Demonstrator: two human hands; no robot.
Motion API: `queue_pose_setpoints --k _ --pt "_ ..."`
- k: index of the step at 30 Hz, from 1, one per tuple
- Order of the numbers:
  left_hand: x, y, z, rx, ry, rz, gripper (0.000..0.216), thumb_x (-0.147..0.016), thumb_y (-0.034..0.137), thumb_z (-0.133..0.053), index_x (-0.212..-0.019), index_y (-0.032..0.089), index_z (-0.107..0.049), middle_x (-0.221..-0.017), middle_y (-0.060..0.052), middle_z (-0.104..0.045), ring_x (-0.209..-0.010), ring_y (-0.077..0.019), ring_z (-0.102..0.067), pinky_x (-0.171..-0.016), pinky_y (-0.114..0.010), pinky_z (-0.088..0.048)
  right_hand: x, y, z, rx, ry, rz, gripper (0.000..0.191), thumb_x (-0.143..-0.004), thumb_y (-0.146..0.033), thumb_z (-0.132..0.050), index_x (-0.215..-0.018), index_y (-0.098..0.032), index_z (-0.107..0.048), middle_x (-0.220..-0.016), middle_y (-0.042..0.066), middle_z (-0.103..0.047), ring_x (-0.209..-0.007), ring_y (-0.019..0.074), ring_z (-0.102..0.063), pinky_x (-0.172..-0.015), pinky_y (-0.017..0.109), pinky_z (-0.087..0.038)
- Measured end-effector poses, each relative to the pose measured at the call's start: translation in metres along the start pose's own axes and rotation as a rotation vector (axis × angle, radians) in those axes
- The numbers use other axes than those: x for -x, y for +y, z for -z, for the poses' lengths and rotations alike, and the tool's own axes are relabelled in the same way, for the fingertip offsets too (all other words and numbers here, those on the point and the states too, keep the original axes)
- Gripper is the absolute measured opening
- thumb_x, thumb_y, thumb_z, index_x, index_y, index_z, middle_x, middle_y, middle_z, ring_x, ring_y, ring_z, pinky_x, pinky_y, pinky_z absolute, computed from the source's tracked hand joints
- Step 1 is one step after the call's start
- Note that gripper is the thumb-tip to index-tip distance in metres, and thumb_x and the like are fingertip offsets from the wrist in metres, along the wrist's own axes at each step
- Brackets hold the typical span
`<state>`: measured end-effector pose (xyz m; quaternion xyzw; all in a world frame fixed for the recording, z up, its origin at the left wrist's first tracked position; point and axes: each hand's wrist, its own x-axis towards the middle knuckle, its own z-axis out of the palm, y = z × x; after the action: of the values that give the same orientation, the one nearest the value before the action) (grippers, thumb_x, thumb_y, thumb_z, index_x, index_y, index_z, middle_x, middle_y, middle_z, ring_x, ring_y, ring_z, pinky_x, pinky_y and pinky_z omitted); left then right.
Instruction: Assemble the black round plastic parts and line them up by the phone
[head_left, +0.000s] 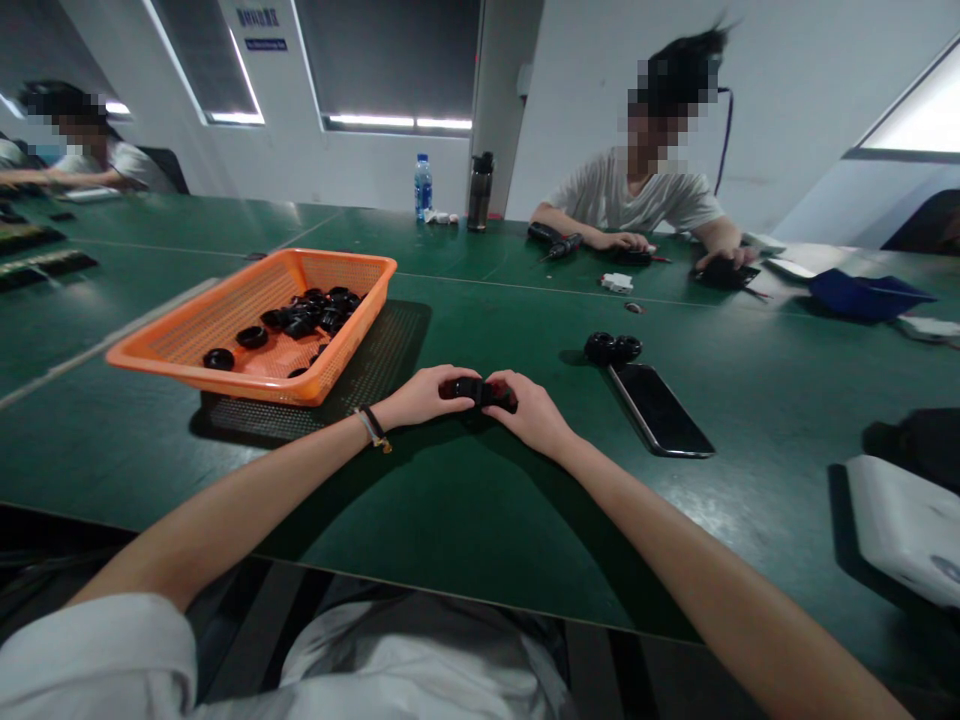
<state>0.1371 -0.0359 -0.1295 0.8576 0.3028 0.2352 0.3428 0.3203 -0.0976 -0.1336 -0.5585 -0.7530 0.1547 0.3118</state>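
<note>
Both my hands meet over the green table (pixel 465 500) in front of me. My left hand (pixel 424 396) is closed on a small black part (pixel 466 388) with a reddish tint. My right hand (pixel 529 408) is closed on the adjoining black part (pixel 501 396), and the two pieces touch between my fingers. An orange plastic basket (pixel 225 330) stands to the left of my hands and holds several black ring-shaped parts (pixel 311 312). Two more black ring parts (pixel 613 347) lie on the table to the right, beside a dark phone (pixel 660 408).
Across the table a person in a white shirt (pixel 637 195) handles dark items next to a power screwdriver (pixel 559 245). Another person (pixel 97 160) sits far left. A water bottle (pixel 423 186) and a dark flask (pixel 480 192) stand at the back. A white object (pixel 907 525) lies at right.
</note>
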Motion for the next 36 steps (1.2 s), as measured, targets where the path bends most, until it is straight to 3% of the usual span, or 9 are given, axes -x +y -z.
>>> queue_pose_setpoints --k 36 --pt "0.0004 0.0012 0.0008 -0.046 -0.004 0.014 0.042 -0.072 0.029 -0.061 -0.111 0.014 -0.056 -0.104 -0.008 -0.062 -0.089 -0.0177 -0.059 -0.08 -0.03 -0.046 -0.0009 -0.0009 0.0007 -0.008 -0.026 -0.043 0.022 -0.074 -0.019 -0.061 -0.096 -0.017 -0.057 -0.084 0.004 -0.062 -0.074 0.0154 -0.056 -0.067 0.03 -0.044"
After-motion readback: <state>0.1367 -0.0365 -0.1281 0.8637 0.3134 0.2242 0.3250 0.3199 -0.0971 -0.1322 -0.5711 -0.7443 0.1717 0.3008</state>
